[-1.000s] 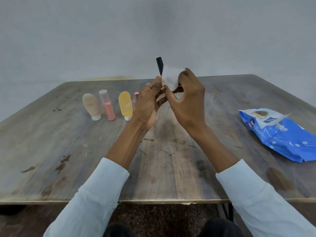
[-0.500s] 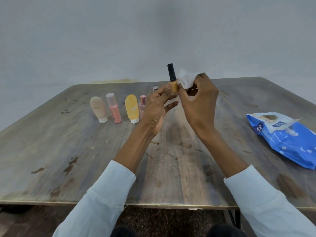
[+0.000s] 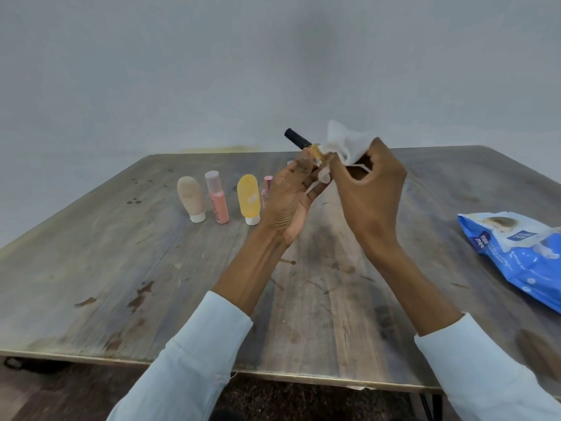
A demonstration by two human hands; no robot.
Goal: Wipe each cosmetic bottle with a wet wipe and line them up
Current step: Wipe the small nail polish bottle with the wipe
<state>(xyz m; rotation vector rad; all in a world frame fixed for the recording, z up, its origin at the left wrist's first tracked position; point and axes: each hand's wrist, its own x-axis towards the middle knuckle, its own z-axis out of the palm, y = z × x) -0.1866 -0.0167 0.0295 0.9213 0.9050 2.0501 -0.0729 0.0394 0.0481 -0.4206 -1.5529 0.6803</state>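
We see the left hand (image 3: 290, 205) pinching a small yellow black-capped bottle (image 3: 306, 144), tilted, above the worn wooden table (image 3: 151, 268); the right hand (image 3: 368, 189) grips a white wet wipe (image 3: 346, 144) against it; a blue wipes pack (image 3: 522, 253) lies right

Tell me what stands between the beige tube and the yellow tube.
Head view: the pink bottle stands upright between the beige tube and yellow tube.

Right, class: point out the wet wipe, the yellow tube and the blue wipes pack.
wet wipe (image 3: 343, 140), head view, its bunched white top.
yellow tube (image 3: 248, 196), head view, middle of its body.
blue wipes pack (image 3: 528, 268), head view, its blue front.
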